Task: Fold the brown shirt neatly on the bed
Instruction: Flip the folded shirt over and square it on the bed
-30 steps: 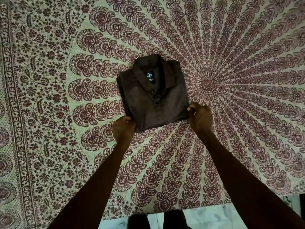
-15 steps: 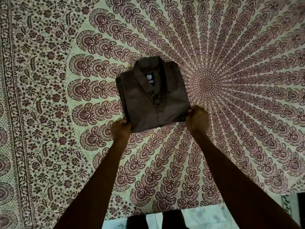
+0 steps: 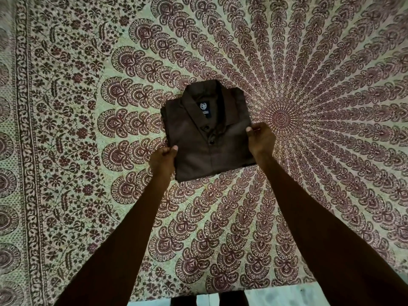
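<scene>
A brown shirt (image 3: 205, 138), folded into a compact, roughly rectangular packet, lies just left of the frame's centre on the bed (image 3: 66, 151). Its fabric is matte and smooth, with stacked fold layers showing along the left edge. The collar points toward the top of the frame; a dark woven label (image 3: 204, 108) with a round white emblem sits inside the neck, and two small dark buttons (image 3: 209, 134) run down the placket.

The bed is covered by a cotton-like spread printed in maroon on a pale cream-green ground: scalloped, feather-shaped motifs radiate from a round medallion (image 3: 281, 118) right of centre, while floral vines and a banded border fill the left of the frame.

The left hand (image 3: 164, 159) pinches the packet's left edge, thumb on top and fingers curled underneath. The right hand (image 3: 260, 141) clasps the right edge in the same manner, thumb tip resting on the cloth. Both forearms reach up from the lower corners of the frame. A pale floor strip (image 3: 287, 298) shows at the bottom edge.
</scene>
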